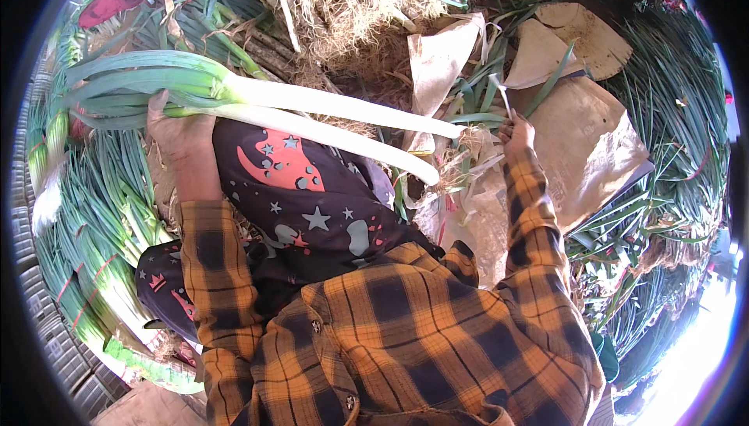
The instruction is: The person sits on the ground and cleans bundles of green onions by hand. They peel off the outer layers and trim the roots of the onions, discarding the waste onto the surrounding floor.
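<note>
Two long leeks (333, 111) with clean white stalks and green tops lie across the front of my left hand (182, 133), which grips them where the white turns to green. Their rooted ends point right, towards my right hand (518, 133). Pinched in the fingers of my right hand is a thin, pale strip-like piece (504, 97), perhaps a peeled leaf layer or a small tool; I cannot tell which. Its upper end stands over loose green leaves. The stalks pass above my dark patterned trousers (316, 209).
Untrimmed leeks with shaggy roots (345, 22) are heaped ahead. Bundles of leeks tied with red bands (96, 274) lie at the left. Brown sacking or paper (585, 139) lies right of my right hand, beside a large pile of green leek tops (679, 92).
</note>
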{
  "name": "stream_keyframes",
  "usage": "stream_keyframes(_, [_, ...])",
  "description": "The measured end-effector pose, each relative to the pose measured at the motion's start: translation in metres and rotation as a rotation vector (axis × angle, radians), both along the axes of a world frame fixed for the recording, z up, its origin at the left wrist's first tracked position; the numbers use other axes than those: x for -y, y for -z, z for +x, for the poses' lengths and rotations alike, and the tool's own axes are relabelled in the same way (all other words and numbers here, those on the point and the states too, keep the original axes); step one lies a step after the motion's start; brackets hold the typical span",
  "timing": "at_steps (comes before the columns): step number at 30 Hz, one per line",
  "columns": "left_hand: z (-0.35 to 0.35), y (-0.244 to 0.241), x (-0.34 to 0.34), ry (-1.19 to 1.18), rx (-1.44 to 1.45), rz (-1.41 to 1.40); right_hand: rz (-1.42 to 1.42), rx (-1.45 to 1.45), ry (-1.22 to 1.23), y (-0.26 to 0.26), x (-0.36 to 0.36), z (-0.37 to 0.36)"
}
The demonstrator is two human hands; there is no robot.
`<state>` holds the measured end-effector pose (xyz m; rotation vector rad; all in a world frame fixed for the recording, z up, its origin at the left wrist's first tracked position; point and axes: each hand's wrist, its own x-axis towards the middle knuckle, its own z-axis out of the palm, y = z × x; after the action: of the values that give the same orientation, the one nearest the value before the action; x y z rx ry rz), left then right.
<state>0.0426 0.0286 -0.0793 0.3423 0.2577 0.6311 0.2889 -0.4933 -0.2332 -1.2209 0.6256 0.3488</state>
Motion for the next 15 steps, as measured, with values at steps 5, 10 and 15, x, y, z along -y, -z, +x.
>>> stream_keyframes(5, [-0.001, 0.000, -0.002, -0.058, -0.025, 0.005, -0.433, 0.003, 0.183, 0.034, 0.006, 0.021])
stream_keyframes(10, [-0.001, -0.004, -0.001, -0.230, -0.170, -0.008, -0.656, 0.082, 0.083, 0.070, 0.129, 0.021])
stream_keyframes(15, [0.006, -0.008, 0.003, -0.157, -0.161, -0.069, -1.260, 0.860, -0.808, 0.038, 0.079, 0.008])
